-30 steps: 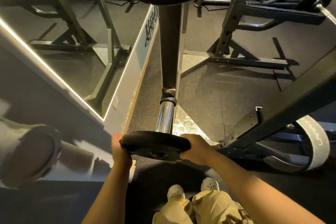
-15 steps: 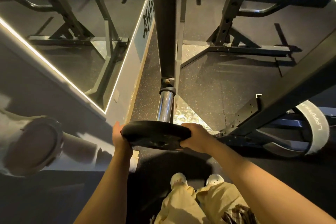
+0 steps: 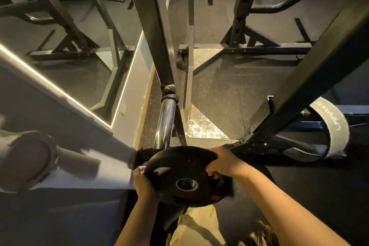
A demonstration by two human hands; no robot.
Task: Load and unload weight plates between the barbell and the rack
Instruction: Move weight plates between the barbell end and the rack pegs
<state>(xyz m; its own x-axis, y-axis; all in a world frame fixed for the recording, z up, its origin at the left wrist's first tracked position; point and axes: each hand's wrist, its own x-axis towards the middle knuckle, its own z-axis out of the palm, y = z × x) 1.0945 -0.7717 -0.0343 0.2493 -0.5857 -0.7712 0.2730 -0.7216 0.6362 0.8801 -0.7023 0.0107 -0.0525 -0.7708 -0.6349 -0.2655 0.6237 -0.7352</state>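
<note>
A black weight plate point(image 3: 187, 175) sits low in the centre of the frame, tilted so its flat face and its centre hole turn up toward the camera. Both hands hold it by the rim. The left hand point(image 3: 144, 184) has its grip curled round the plate's left edge, fingers wrapped over the rim and through a cut-out handle. The right hand point(image 3: 224, 163) has its grip curled round the upper right edge, knuckles up and fingertips tucked under through another cut-out. Both bare forearms run up from the bottom of the frame.

Just above the plate, the chrome barbell sleeve point(image 3: 165, 124) slants from the centre of the frame down toward the plate's top edge; its lower end is hidden behind the plate, so whether the two touch cannot be told. The plate's hole is off the sleeve. A dark collar rings the sleeve's upper end.

Dark steel rack uprights point(image 3: 155, 32) cross the middle and the right of the frame over speckled rubber floor point(image 3: 223, 90). A lit diamond-tread metal plate point(image 3: 201, 128) lies on the floor right of the sleeve. A grey belt point(image 3: 333, 126) with lettering loops at the right edge. A mirror point(image 3: 65, 62) with a glowing edge fills the left side. Tan trousers point(image 3: 196, 225) show at the bottom centre
</note>
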